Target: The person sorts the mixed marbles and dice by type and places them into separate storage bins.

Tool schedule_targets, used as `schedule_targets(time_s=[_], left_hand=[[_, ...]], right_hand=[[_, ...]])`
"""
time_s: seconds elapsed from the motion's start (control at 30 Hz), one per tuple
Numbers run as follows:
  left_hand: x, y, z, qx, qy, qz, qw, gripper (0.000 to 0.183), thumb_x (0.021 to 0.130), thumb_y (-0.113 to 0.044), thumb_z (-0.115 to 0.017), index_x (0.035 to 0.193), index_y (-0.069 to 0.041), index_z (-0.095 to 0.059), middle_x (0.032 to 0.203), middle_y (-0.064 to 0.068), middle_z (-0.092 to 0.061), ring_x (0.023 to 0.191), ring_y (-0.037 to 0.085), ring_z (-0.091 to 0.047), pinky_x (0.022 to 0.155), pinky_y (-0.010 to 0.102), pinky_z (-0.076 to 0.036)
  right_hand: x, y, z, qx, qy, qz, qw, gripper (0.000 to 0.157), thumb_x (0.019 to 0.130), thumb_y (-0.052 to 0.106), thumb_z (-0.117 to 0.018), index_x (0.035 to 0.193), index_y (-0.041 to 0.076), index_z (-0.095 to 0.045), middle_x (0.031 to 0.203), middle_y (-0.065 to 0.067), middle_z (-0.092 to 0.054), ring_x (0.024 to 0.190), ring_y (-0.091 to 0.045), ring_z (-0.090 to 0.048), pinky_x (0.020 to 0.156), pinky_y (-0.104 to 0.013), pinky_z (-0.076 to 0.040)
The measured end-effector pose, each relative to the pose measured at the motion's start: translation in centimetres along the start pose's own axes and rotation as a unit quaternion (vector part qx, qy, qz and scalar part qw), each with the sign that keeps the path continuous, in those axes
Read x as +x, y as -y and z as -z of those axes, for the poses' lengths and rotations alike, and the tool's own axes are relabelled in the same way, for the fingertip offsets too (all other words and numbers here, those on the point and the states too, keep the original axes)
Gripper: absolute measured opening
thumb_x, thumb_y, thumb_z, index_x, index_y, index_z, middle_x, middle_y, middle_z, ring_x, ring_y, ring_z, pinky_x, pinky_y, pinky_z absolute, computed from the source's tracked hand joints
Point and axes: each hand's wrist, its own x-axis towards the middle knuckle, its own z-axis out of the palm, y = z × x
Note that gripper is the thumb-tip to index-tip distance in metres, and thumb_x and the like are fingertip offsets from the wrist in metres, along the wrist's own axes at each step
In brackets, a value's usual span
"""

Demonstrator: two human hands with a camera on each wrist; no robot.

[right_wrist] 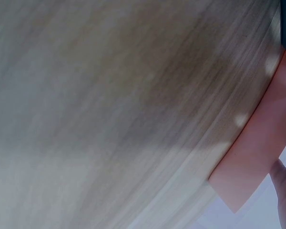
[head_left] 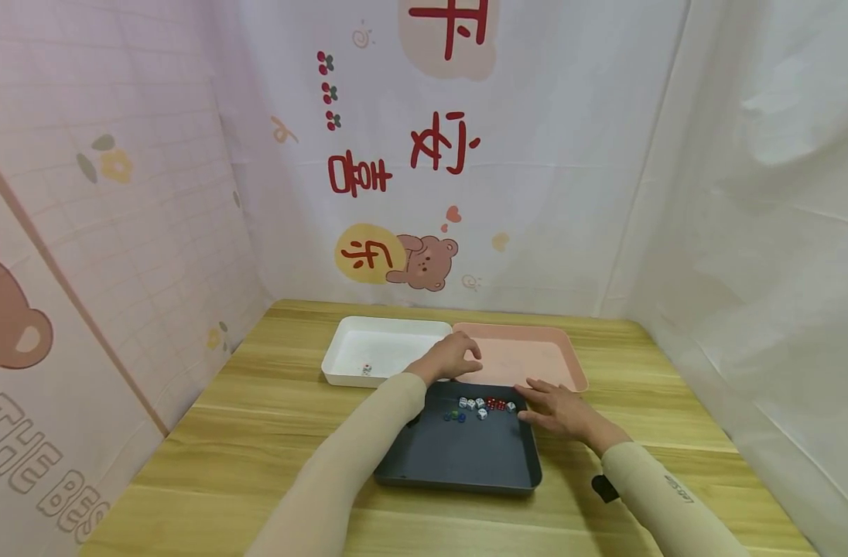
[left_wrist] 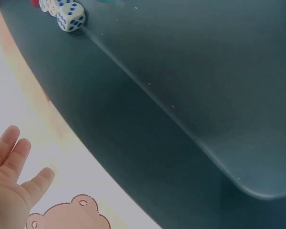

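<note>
A dark tray (head_left: 459,456) lies at the near middle of the wooden table (head_left: 257,418), and in it, along the far wall toward the right, stands a row of dice: three white dice (head_left: 471,404), then two red dice (head_left: 497,404), then one more white die (head_left: 511,407) at the right end. Another white die (head_left: 483,414) sits just nearer than the row, and left of it lie small blue and green pieces (head_left: 455,416), too small to make out clearly. The left hand (head_left: 453,356) hangs above the far side of this tray, its fingers loosely bent and spread, gripping nothing visible. The right hand (head_left: 559,408) is at the far right corner, fingers extended toward the rim; whether they touch it is unclear. Beyond, on the right, lies a pink tray (head_left: 521,352), and beside it on the left a white tray (head_left: 396,340) with a few small pieces (head_left: 367,370) near its near wall. Pale sleeves cover both forearms. Behind the table hangs a white cloth (head_left: 535,155) printed with red characters and a pink bear (head_left: 429,263).
</note>
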Motion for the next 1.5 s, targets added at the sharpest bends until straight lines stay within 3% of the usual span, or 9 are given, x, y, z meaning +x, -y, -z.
schedule_targets(time_s=[0.2,0.4,0.73,0.87,1.0,1.13,1.37,1.5], left_hand=[[-0.2,-0.2,0.1,-0.032,-0.009,-0.007,0.9994,0.022,0.097,-0.029,-0.066,0.111,-0.013,-0.072,0.126,0.004,-0.058,0.113,0.017,-0.054,0.098,0.032,-0.045],[-1.3,-0.6,0.5,-0.089,0.0,-0.013,0.996,0.022,0.096,-0.027,-0.068,0.111,-0.011,-0.071,0.124,0.004,-0.057,0.119,0.025,-0.054,0.099,0.036,-0.045],[-3.6,0.0,0.7,-0.073,0.018,-0.05,0.9959,0.024,0.095,-0.026,-0.068,0.112,-0.009,-0.071,0.126,0.005,-0.059,0.121,0.022,-0.053,0.103,0.037,-0.042],[-4.3,0.2,0.7,-0.07,0.031,-0.058,0.9954,0.022,0.095,-0.026,-0.068,0.111,-0.011,-0.072,0.123,0.002,-0.06,0.11,0.018,-0.056,0.095,0.034,-0.046],[-4.8,0.5,0.8,-0.068,0.046,-0.078,0.9936,0.019,0.095,-0.023,-0.069,0.109,-0.01,-0.071,0.119,0.002,-0.059,0.103,0.024,-0.06,0.087,0.031,-0.048],[-5.2,0.9,0.6,-0.043,0.061,-0.091,0.993,0.02,0.094,-0.022,-0.071,0.109,-0.009,-0.072,0.116,0.001,-0.059,0.105,0.023,-0.061,0.088,0.028,-0.048],[-5.6,1.2,0.4,0.046,0.078,-0.118,0.9888,0.023,0.092,-0.024,-0.074,0.109,-0.009,-0.073,0.12,0.002,-0.059,0.11,0.015,-0.056,0.096,0.029,-0.046],[-5.7,1.3,0.4,0.074,0.084,-0.116,0.9869,0.022,0.09,-0.026,-0.076,0.107,-0.012,-0.074,0.12,0.001,-0.058,0.112,0.015,-0.055,0.098,0.029,-0.045]], right_hand=[[0.0,0.0,-0.2,0.005,0.002,0.002,1.0,0.064,0.098,0.048,-0.056,0.147,0.006,-0.049,0.146,-0.029,-0.043,0.136,-0.05,-0.037,0.107,-0.07,-0.023],[-0.1,-0.1,-0.2,0.003,-0.001,0.009,1.0,0.062,0.099,0.044,-0.058,0.146,0.004,-0.05,0.146,-0.03,-0.044,0.135,-0.051,-0.038,0.106,-0.071,-0.024],[-0.2,0.0,-0.1,0.003,-0.008,0.013,1.0,0.062,0.098,0.045,-0.058,0.145,0.004,-0.05,0.145,-0.03,-0.045,0.134,-0.051,-0.04,0.105,-0.072,-0.025],[-0.2,0.1,0.0,0.0,-0.006,0.008,1.0,0.062,0.099,0.044,-0.058,0.145,0.004,-0.05,0.146,-0.029,-0.045,0.134,-0.05,-0.039,0.106,-0.07,-0.025],[-0.3,0.1,0.1,-0.003,-0.005,0.007,1.0,0.061,0.099,0.043,-0.058,0.145,0.004,-0.05,0.146,-0.029,-0.044,0.135,-0.049,-0.039,0.106,-0.07,-0.025],[-0.3,0.2,0.0,-0.002,-0.004,0.008,1.0,0.062,0.099,0.043,-0.058,0.146,0.004,-0.049,0.146,-0.029,-0.044,0.135,-0.05,-0.039,0.106,-0.07,-0.025],[-0.3,0.0,0.1,-0.005,-0.007,0.014,1.0,0.061,0.099,0.042,-0.058,0.146,0.003,-0.049,0.146,-0.029,-0.044,0.134,-0.05,-0.039,0.106,-0.071,-0.025],[-0.2,0.0,0.1,-0.005,-0.007,0.016,1.0,0.061,0.099,0.042,-0.058,0.146,0.003,-0.049,0.146,-0.029,-0.044,0.134,-0.05,-0.039,0.106,-0.071,-0.025]])
